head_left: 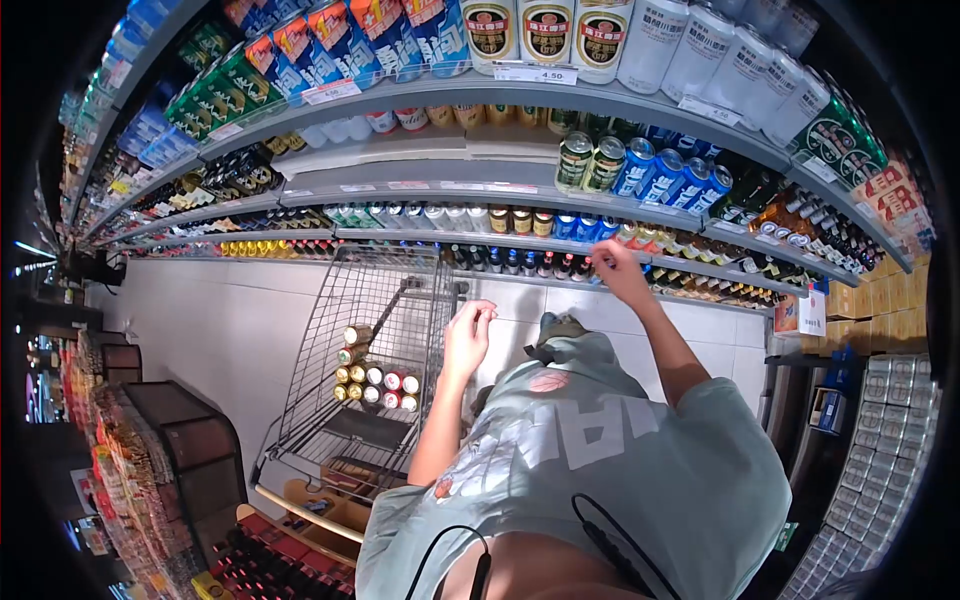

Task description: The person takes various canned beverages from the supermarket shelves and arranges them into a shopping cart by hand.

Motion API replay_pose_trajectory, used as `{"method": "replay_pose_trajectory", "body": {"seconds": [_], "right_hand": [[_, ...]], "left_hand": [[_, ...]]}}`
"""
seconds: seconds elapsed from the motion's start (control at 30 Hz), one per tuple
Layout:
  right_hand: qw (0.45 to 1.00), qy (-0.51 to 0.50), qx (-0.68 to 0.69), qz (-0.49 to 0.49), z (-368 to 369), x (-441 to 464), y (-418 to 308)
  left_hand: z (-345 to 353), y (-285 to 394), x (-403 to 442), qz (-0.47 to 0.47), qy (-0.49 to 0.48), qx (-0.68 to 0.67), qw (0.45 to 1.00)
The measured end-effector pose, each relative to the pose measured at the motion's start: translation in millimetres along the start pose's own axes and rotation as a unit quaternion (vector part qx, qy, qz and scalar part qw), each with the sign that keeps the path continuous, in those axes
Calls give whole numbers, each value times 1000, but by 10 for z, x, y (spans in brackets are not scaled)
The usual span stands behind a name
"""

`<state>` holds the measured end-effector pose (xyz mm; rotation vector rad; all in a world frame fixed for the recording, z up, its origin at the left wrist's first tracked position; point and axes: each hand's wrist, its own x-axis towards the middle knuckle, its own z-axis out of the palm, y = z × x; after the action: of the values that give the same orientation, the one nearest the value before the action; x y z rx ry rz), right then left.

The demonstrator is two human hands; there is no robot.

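Observation:
My left hand (468, 338) is raised beside the right side of a wire shopping cart (330, 300), its fingers curled and touching nothing that I can see. Several cans (375, 385) stand grouped inside the cart. Farther right, my right hand (615, 268) is in front of the lower shelves, fingers bent and close together; whether anything small is between them is hidden. Above it, green cans (574, 162) and blue cans (634, 168) stand along the edge of a middle shelf.
Curved shelves of drinks, with a price tag (535, 74) on the upper edge, span the view ahead. A dark display bin (200, 450) stands at left. Stacked silver cans (880, 430) and yellow cartons (870, 298) are at right.

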<state>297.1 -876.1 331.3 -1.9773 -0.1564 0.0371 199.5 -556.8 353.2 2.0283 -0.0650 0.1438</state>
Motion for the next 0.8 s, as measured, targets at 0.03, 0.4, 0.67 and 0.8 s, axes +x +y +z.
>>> {"method": "replay_pose_trajectory", "body": {"seconds": [0.03,0.4,0.67,0.8], "right_hand": [[994,36,-43,-97,-148,135,-67],[922,-25,-355,-152,-1284,1614,-815],[897,-169,-380,-148,-1065,2113,-284],[881,-156,-424,-141,-1066,2091,-411]], "left_hand": [[19,118,154,0,-15,-7,1000],[566,1081,2115,225,-121,160,954],[1247,965,3087,248,-180,253,918],[1377,881,3339,254,-247,278,893]]}}
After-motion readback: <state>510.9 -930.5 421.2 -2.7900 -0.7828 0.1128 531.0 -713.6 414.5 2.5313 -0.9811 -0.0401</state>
